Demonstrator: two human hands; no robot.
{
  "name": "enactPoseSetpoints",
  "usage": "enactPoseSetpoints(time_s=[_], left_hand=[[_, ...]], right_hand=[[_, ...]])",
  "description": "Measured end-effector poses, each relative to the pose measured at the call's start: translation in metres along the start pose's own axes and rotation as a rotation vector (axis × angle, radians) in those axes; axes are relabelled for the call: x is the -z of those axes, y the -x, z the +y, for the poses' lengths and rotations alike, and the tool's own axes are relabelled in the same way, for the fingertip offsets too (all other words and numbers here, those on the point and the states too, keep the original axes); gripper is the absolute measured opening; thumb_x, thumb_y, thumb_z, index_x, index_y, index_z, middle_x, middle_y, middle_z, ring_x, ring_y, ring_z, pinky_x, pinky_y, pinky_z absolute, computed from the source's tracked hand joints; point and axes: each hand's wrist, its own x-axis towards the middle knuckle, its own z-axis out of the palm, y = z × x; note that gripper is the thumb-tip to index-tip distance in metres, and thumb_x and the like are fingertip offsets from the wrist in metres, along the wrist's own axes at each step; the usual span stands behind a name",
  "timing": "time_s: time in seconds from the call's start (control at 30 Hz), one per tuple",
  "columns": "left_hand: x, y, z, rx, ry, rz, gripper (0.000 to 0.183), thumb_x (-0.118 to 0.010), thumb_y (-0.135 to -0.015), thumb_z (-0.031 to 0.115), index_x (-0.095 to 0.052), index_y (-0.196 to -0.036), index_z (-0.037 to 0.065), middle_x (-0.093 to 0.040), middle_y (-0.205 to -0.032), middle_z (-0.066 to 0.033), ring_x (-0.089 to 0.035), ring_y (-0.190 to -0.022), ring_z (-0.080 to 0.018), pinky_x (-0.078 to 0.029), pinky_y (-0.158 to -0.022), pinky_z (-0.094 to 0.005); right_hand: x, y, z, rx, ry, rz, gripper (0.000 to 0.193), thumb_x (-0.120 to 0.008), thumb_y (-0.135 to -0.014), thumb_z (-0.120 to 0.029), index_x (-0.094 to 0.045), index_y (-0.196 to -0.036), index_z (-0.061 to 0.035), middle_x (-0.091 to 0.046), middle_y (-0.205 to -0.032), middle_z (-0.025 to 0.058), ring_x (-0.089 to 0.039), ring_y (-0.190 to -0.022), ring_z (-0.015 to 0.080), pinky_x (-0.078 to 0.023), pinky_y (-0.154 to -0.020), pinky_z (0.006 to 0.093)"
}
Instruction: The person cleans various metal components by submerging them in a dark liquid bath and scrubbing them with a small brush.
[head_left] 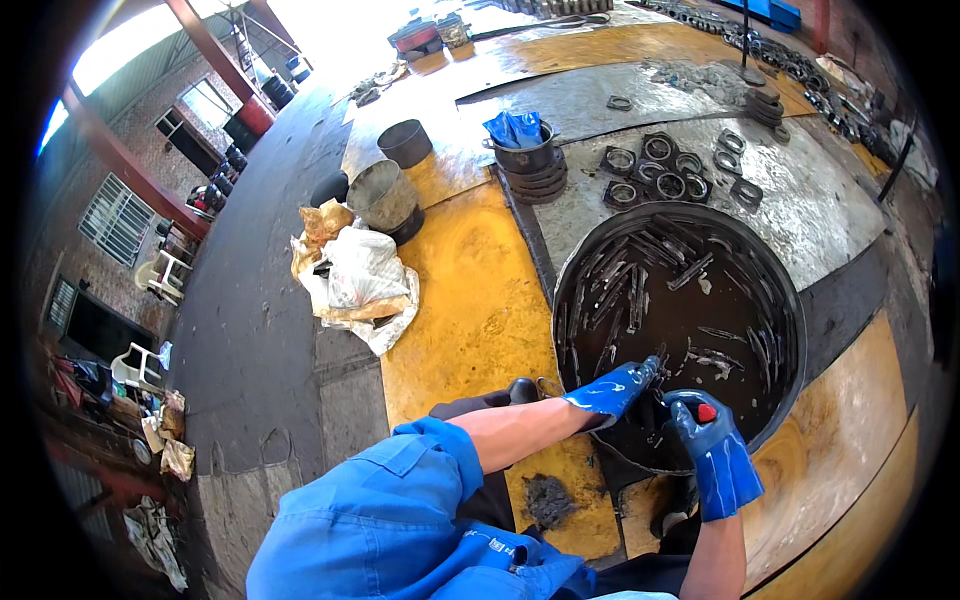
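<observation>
A large round dark tub (pixel 795 320) stands in front of me, with brown liquid and many dark, narrow strips (pixel 637 298) in it. Over its near side, my left hand (pixel 618 392), in a blue rubber glove, is closed around a dark, wet piece whose kind I cannot make out. Close by on its right, my right hand (pixel 712 445), gloved the same way, grips a tool with a red handle end (pixel 706 412). The tool's working end is hidden between the hands. Pale scraps (pixel 712 362) float or lie among the strips.
Beyond the tub, several dark ring-shaped parts (pixel 660 165) lie on metal sheeting. A pot with blue plastic (pixel 515 128) rests on stacked dark rings. Farther left are a metal cylinder (pixel 384 197) and a white sack (pixel 365 270). A grey clump (pixel 548 500) lies near my feet.
</observation>
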Motion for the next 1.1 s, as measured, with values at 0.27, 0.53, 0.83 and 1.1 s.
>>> enactPoseSetpoints(time_s=[0.27,0.53,0.83,1.1], left_hand=[[0.004,-0.01,-0.01,0.056,-0.165,-0.071,0.062,-0.039,-0.111,0.052,-0.072,-0.115,0.0,-0.073,-0.093,-0.0091,-0.061,-0.078,-0.015,-0.05,-0.07,-0.0336],[0.005,0.007,0.007,-0.007,-0.081,-0.133,0.061,-0.044,-0.108,0.059,-0.068,-0.117,0.004,-0.061,-0.088,-0.0034,-0.053,-0.073,-0.0136,-0.043,-0.061,-0.0316],[0.002,0.023,0.042,0.16,-0.108,-0.179,0.063,-0.044,-0.106,0.062,-0.069,-0.118,0.005,-0.062,-0.083,-0.0046,-0.054,-0.072,-0.0153,-0.045,-0.063,-0.0318],[0.006,0.012,0.024,0.09,-0.167,-0.105,0.065,-0.045,-0.106,0.062,-0.068,-0.114,0.002,-0.061,-0.08,-0.0041,-0.053,-0.07,-0.0152,-0.044,-0.061,-0.0326]], right_hand=[[0.032,-0.032,0.033,-0.19,-0.377,0.007,0.02,-0.068,-0.099,-0.009,-0.072,-0.115,0.0017,-0.076,-0.101,0.0094,-0.073,-0.076,0.0196,-0.062,-0.068,0.0344],[0.073,-0.054,0.094,-0.25,-0.526,0.088,0.029,-0.072,-0.098,-0.023,-0.072,-0.116,-0.0014,-0.076,-0.101,0.0102,-0.074,-0.075,0.0226,-0.062,-0.066,0.0363],[0.097,-0.041,0.127,-0.31,-0.581,0.271,0.033,-0.072,-0.097,-0.029,-0.071,-0.118,-0.0034,-0.076,-0.103,0.0107,-0.074,-0.074,0.0236,-0.061,-0.065,0.0369],[0.083,-0.045,0.122,-0.424,-0.295,0.288,0.033,-0.072,-0.098,-0.031,-0.07,-0.12,-0.0067,-0.075,-0.104,0.0112,-0.073,-0.07,0.0239,-0.059,-0.059,0.0349]])
